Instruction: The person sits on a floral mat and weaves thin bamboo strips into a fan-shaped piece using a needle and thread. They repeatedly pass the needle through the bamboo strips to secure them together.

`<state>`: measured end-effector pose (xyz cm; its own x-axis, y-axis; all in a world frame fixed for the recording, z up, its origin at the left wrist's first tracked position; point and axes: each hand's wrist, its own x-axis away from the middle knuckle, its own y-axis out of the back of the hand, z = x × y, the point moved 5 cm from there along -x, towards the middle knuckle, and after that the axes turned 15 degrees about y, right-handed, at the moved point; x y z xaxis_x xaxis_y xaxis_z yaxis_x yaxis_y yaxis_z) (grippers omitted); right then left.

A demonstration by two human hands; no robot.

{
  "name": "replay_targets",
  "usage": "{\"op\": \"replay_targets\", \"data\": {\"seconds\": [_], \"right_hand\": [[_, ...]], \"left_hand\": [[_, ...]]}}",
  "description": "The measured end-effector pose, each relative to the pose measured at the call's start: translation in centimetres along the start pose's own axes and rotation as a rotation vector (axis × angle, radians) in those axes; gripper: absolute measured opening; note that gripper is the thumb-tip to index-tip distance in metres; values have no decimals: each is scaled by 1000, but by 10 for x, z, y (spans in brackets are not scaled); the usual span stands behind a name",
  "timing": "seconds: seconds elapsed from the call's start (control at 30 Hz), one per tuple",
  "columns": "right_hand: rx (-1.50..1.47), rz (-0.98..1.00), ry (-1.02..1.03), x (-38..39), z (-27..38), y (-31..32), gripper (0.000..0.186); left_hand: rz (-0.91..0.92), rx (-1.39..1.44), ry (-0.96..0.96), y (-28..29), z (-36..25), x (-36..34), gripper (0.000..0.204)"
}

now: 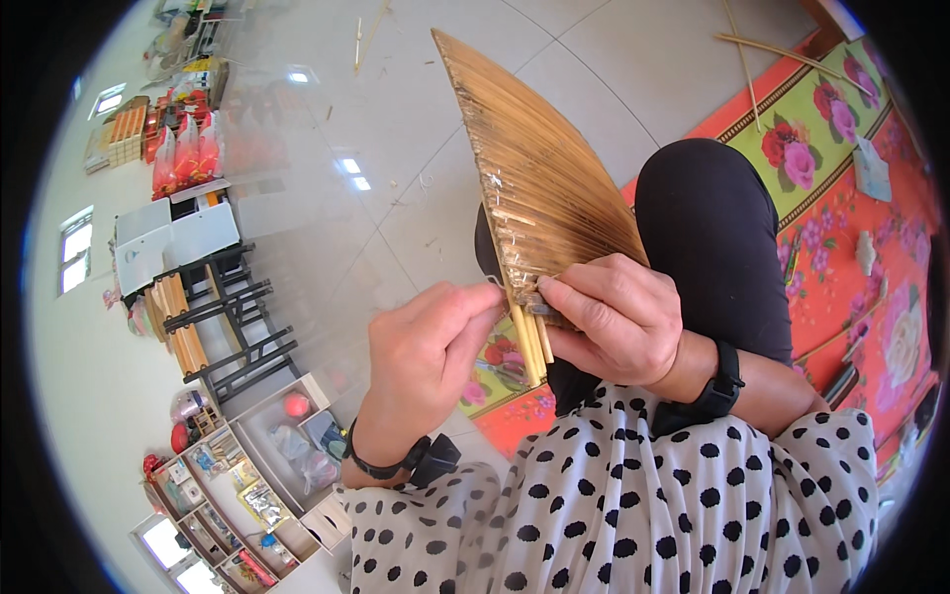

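Note:
A fan-shaped panel of brown stalks (549, 158) rises from my lap, tilted, its stalks lying side by side. Bits of whitish thread show along its left edge. My right hand (618, 317) is closed on the panel's lower end, thumb on top. Below the thumb, several pale yellow stalks (529, 346) stick out toward me. At the left edge my left hand (435, 332) pinches a thin white thread (494, 281) close to these stalks. Most of the thread is hidden by the fingers.
Loose stalks (792, 54) and small scraps lie on the tiled floor (336, 198) and a red floral mat (841, 297). My dark-trousered knee (708, 218) is beside the panel. Along the left wall stand an open shelf unit (237, 485), black metal frames (233, 322) and red packages (188, 153).

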<state>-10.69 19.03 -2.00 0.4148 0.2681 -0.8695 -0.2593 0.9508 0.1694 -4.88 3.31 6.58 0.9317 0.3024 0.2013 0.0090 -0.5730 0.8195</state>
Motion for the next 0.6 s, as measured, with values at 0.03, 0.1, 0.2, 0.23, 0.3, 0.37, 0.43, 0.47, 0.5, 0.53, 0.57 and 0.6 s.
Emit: {"op": "replay_targets", "data": {"seconds": [0.03, 0.1, 0.2, 0.23, 0.3, 0.37, 0.43, 0.47, 0.5, 0.53, 0.57, 0.6], "right_hand": [[13, -2, -1, -1, 0, 1, 46], [21, -11, -4, -1, -1, 1, 45], [-5, -28, -2, 3, 1, -3, 46], [-6, -31, 2, 3, 2, -4, 46], [-5, -32, 2, 3, 3, -3, 46], [-3, -31, -5, 2, 2, -3, 47], [11, -30, -13, 2, 0, -2, 46], [28, -28, -15, 2, -2, -1, 46], [48, -17, -19, 3, -5, 0, 46], [30, -15, -27, 1, -1, 0, 46], [14, -14, -36, -1, 1, 0, 46], [-5, -25, -38, -3, 3, -1, 46]], "left_hand": [[-4, -22, -2, 2, -2, 2, 15], [-5, -39, -9, 4, -2, 2, 15], [-5, -34, -7, 3, 1, 6, 14], [-5, -35, -9, 3, 1, 6, 14], [1, -23, -4, 3, 1, 6, 13], [10, -1, 6, 1, 1, 4, 13], [60, 21, 79, 0, -2, 1, 12], [88, 36, 106, -3, -3, -3, 12], [94, 30, 103, -6, -3, -7, 11], [87, 5, 133, -3, -7, -2, 10], [82, -19, 161, -1, -9, 1, 9], [86, -42, 137, 3, -11, 4, 9]]}}
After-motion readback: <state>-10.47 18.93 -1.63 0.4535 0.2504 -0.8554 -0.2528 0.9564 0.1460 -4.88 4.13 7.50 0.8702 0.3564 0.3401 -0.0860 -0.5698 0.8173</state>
